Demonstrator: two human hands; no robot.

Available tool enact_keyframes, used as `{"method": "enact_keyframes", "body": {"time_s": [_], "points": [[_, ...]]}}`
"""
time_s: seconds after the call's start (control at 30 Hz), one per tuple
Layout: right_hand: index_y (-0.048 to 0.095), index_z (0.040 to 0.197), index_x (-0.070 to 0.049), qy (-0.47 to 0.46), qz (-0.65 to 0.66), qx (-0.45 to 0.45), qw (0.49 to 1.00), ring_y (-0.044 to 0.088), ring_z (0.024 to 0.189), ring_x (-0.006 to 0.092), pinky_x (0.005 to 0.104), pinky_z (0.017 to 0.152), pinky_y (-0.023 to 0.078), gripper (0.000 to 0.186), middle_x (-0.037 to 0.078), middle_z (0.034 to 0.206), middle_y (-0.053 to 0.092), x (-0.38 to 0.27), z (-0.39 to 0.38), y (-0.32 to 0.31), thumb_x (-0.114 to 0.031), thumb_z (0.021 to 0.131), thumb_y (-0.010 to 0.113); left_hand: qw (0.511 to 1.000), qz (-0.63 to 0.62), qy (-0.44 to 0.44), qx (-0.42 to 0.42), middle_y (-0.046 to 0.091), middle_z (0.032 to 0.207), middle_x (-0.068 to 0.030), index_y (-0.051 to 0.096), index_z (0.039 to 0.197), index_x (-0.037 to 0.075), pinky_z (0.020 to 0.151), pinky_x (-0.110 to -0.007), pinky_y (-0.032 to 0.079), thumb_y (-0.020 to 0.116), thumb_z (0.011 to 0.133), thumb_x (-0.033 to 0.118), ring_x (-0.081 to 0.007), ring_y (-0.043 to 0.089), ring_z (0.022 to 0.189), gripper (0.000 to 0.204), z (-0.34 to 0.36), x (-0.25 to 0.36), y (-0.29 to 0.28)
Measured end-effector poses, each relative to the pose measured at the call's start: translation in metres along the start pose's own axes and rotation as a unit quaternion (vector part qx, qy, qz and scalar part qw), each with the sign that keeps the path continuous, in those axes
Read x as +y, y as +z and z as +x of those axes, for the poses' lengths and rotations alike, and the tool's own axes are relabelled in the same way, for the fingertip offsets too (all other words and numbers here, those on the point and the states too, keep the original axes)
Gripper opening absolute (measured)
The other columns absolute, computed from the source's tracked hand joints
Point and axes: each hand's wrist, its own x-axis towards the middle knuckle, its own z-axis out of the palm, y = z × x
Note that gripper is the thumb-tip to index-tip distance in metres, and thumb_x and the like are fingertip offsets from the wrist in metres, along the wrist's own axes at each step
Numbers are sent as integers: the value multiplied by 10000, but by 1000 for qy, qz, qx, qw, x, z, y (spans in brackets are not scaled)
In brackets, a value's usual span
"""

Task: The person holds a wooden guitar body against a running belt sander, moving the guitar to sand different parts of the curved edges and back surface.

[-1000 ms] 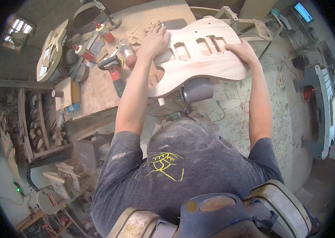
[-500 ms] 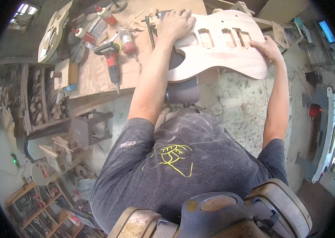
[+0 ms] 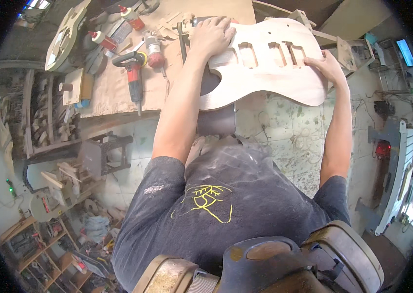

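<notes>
Holding a pale wooden guitar body (image 3: 260, 83), cut-outs facing up, over the right end of the desk (image 3: 111, 101) and partly past its near edge, above the tiled floor (image 3: 289, 119). Laying the left hand (image 3: 213, 36) over the upper left part, fingers close together; cannot tell whether clamped around the edge or only resting on top, with the thumb out of sight. Clamping the right hand (image 3: 327, 67) on the right edge, thumb on the upper face near the rightmost cut-out (image 3: 297, 54), other fingers mostly hidden behind the rim. Visible just below the curved near edge: a dark grey cylinder (image 3: 218, 121), partly covered; cannot tell whether touching the wood or apart. Lying on the desk, left of the left forearm: a red-and-grey power tool (image 3: 134, 80) with a black handle, and just beside it a second tool (image 3: 154, 53) with a red section. Farther left, two red-capped bottles (image 3: 103, 41), then a second guitar body (image 3: 65, 41). Wearing a dusty dark T-shirt (image 3: 265, 195) with a yellow line drawing (image 3: 210, 200).
</notes>
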Motion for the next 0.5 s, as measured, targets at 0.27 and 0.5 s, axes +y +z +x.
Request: {"method": "enact_keyframes", "body": {"time_s": [0.27,0.5], "points": [[562,1260,79,25,3,-17,1000,694,1022,314,373,911,527,952,261,1161,680,-5,-11,-6,-567,616,833,1000,2,-5,12,546,1447,-116,560,1402,117,1127,-440,337,441,1008,445,-268,458,1377,526,-6,9,2],[571,1251,80,4,-26,16,1000,675,1086,325,377,948,515,911,269,1191,671,-37,-46,6,-553,644,816,1000,-6,-3,-17,522,1466,-149,541,1420,92,1147,-441,321,430,1010,444,-303,448,1382,551,-28,-10,-21]]}}
